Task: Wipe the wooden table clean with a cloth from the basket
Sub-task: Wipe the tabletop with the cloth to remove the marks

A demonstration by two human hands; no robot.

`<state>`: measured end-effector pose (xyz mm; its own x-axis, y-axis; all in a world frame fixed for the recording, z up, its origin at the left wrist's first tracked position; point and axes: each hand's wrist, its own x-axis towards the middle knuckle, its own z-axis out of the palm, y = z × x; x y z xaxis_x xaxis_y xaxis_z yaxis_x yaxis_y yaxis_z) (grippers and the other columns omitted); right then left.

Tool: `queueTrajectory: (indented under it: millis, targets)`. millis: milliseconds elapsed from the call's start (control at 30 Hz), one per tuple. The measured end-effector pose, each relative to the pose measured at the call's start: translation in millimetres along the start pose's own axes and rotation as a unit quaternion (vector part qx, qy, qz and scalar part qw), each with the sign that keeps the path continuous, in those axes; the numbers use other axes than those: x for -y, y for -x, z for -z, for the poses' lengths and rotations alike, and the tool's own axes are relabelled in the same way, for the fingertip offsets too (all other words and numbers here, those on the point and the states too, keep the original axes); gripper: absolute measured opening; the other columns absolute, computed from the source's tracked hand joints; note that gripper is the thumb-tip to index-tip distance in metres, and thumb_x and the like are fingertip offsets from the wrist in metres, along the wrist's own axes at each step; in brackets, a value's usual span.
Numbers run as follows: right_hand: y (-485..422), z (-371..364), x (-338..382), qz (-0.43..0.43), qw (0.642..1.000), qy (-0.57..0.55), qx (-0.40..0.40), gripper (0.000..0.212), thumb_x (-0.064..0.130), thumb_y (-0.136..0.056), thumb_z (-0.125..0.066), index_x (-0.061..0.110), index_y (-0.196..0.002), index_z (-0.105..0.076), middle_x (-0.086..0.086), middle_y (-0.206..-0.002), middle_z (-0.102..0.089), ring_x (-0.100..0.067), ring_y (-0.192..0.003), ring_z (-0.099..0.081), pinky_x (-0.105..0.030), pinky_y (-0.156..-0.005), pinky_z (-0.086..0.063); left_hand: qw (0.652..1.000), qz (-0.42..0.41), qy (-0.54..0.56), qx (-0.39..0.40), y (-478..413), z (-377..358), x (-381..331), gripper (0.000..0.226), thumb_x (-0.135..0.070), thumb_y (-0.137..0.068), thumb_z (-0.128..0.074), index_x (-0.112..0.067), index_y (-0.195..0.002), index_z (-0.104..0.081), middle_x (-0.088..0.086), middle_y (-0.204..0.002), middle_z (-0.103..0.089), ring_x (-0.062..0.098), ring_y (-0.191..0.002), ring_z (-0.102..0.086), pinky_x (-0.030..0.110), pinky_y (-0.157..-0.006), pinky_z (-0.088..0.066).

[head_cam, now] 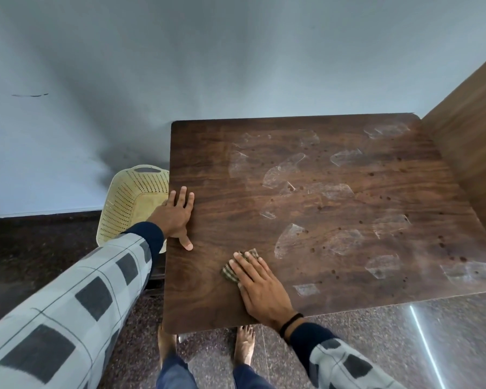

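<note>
The dark wooden table [306,169] fills the middle and right of the head view; whitish smears and dark spots cover its centre and right. My right hand [260,287] lies flat near the front edge, pressing a small striped brown cloth [230,270] onto the wood; only the cloth's far and left edges show past my fingers. My left hand [176,217] rests flat with spread fingers on the table's left edge. The cream perforated basket [129,197] stands on the floor just left of the table, partly behind my left arm.
A pale wall runs behind the table. A wooden panel [472,130] rises along the table's right side. The floor is dark speckled stone [362,346], with my bare feet under the front edge.
</note>
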<state>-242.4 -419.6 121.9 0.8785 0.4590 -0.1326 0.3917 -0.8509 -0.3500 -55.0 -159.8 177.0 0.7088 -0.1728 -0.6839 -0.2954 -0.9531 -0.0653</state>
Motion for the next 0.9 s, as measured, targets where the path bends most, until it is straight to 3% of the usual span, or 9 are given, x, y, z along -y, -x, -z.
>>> queueTrajectory:
  millis: [67,200,333,400,500,600,667,800,900]
  targets:
    - [8.6,-8.8,12.7,0.012,1.0,-0.014,-0.005,0.056,0.029,-0.106,-0.037,0.021,-0.16,-0.024,0.001,-0.169,-0.013,-0.017,-0.156,-0.002,-0.042,-0.125,-0.012,1.0,0.001,0.003,0.002,0.1,0.0,0.1,0.157,-0.066,-0.057,-0.085,-0.01,-0.152,0.027,0.017,-0.158,0.034,0.04,-0.15,0.016,0.048,-0.121,-0.011]
    - [17.6,2.3,-13.6,0.159,0.984,0.057,0.053,0.057,0.031,-0.108,-0.034,0.025,-0.162,-0.016,0.003,-0.169,-0.009,-0.017,-0.156,-0.002,-0.039,-0.127,-0.002,1.0,0.003,0.006,0.006,-0.4,-0.1,1.0,0.158,-0.066,-0.056,-0.085,-0.011,-0.152,0.028,0.017,-0.157,0.035,0.04,-0.149,0.017,0.048,-0.121,-0.011]
    - [0.0,5.5,-11.6,0.007,1.0,0.012,0.007,0.056,0.03,-0.106,-0.037,0.023,-0.16,-0.024,0.003,-0.168,-0.012,-0.017,-0.156,-0.006,-0.044,-0.124,-0.017,1.0,0.005,0.007,0.005,-0.7,-0.4,0.1,0.158,-0.064,-0.056,-0.086,-0.011,-0.152,0.028,0.016,-0.157,0.035,0.04,-0.149,0.017,0.048,-0.121,-0.011]
    - [0.7,-5.0,10.9,-0.031,0.999,-0.03,-0.013,0.056,0.03,-0.106,-0.037,0.022,-0.16,-0.024,0.002,-0.168,-0.01,-0.018,-0.156,-0.004,-0.045,-0.123,-0.016,1.0,0.004,0.01,0.01,-0.7,0.2,0.6,0.158,-0.064,-0.057,-0.086,-0.011,-0.152,0.029,0.016,-0.157,0.036,0.039,-0.149,0.018,0.048,-0.121,-0.01]
    - [19.9,-12.4,17.9,0.059,0.998,0.007,0.034,0.056,0.031,-0.109,-0.03,0.025,-0.162,-0.015,0.002,-0.17,-0.005,-0.018,-0.156,0.004,-0.042,-0.127,-0.004,1.0,0.007,0.011,0.01,0.2,1.1,0.1,0.158,-0.064,-0.056,-0.086,-0.011,-0.152,0.028,0.016,-0.157,0.036,0.039,-0.149,0.018,0.049,-0.121,-0.011]
    - [25.5,2.0,-12.8,0.166,0.981,0.05,0.088,0.056,0.033,-0.109,-0.028,0.027,-0.162,-0.01,0.003,-0.17,-0.004,-0.017,-0.156,0.005,-0.043,-0.126,-0.002,1.0,0.007,0.013,0.008,0.9,0.7,-0.3,0.158,-0.063,-0.056,-0.087,-0.011,-0.152,0.028,0.016,-0.157,0.035,0.04,-0.149,0.017,0.049,-0.121,-0.011]
    - [9.1,11.2,-28.7,0.147,0.984,0.052,0.083,0.057,0.033,-0.109,-0.029,0.028,-0.162,-0.011,0.003,-0.169,-0.006,-0.017,-0.155,0.004,-0.045,-0.126,-0.002,1.0,0.004,0.013,0.008,1.0,0.9,-0.4,0.159,-0.064,-0.056,-0.087,-0.01,-0.152,0.028,0.016,-0.158,0.034,0.04,-0.149,0.017,0.049,-0.121,-0.012]
    - [-16.8,8.8,-10.1,-0.003,1.0,0.001,0.005,0.057,0.028,-0.106,-0.033,0.021,-0.161,-0.021,-0.001,-0.169,-0.013,-0.017,-0.156,0.001,-0.045,-0.125,-0.015,1.0,0.006,0.013,0.003,1.0,0.9,0.2,0.159,-0.063,-0.055,-0.087,-0.01,-0.152,0.027,0.016,-0.158,0.033,0.04,-0.15,0.016,0.049,-0.121,-0.012]
    - [0.6,1.9,-7.1,0.11,0.992,0.038,0.042,0.056,0.028,-0.107,-0.032,0.022,-0.161,-0.018,-0.002,-0.169,-0.013,-0.02,-0.156,-0.001,-0.041,-0.126,-0.005,1.0,0.007,0.012,0.004,1.2,0.9,-0.5,0.158,-0.063,-0.056,-0.087,-0.011,-0.152,0.027,0.016,-0.158,0.034,0.039,-0.15,0.016,0.049,-0.121,-0.012]
